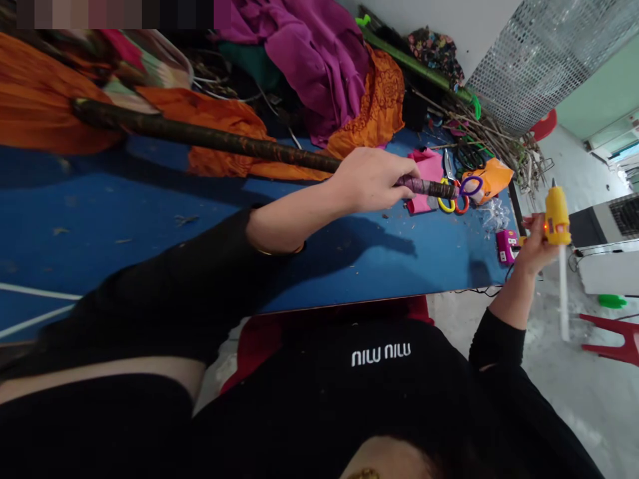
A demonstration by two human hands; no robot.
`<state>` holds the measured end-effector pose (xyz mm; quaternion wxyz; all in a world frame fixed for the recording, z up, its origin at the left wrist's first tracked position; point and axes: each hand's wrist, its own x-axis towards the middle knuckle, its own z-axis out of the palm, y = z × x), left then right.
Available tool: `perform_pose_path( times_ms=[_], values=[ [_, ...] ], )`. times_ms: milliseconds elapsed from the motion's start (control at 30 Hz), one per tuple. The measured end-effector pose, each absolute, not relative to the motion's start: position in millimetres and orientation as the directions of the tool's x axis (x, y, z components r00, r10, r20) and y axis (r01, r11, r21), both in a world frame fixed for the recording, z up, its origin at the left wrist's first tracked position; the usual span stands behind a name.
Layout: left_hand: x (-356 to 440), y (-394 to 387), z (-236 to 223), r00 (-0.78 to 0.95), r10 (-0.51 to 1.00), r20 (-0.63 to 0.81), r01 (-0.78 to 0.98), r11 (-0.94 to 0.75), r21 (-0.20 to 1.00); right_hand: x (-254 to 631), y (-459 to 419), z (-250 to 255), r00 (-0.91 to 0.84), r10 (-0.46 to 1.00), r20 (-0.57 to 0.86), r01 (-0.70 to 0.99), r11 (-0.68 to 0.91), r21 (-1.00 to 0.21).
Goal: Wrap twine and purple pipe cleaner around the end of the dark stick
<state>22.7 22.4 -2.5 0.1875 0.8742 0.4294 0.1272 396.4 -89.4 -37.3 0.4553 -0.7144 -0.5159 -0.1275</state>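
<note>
My left hand (372,179) is closed around a long dark brown stick (214,138), near its right end. That end is wrapped in something purple and brown (424,187). The stick slants above the blue table, its far end by the orange cloth (44,100). Held up off the table's right edge, my right hand (536,246) grips a yellow glue gun (556,216). Its nozzle points up, a white glue stick (564,293) hangs from its rear, and a small red light glows. Scissors with yellow and red handles (460,203) lie just beyond the wrapped end, beside a purple loop (470,185).
Purple cloth (314,60) and a patterned orange cloth (379,100) are heaped at the back. Dry twigs (504,136) lie at the back right, near an orange packet (494,179). A magenta box (507,247) sits at the right edge of the blue table (319,266). A red stool (612,339) stands beyond.
</note>
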Motion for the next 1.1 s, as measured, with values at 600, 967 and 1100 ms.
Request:
perform_pose_path(
  times_ms=[600,967,1100],
  values=[
    [23,26,-13,0.601,0.788,0.131,0.672,-0.587,0.452,255,-124,-70,0.129,0.845,0.519,0.790,0.229,-0.569],
    [23,19,2,0.614,0.787,0.057,0.695,-0.573,0.435,252,-123,-72,0.140,0.844,0.518,0.808,0.205,-0.552],
    [23,20,0,0.617,0.786,0.049,0.700,-0.576,0.422,250,-123,-70,0.138,0.826,0.547,0.824,0.211,-0.526]
  ],
)
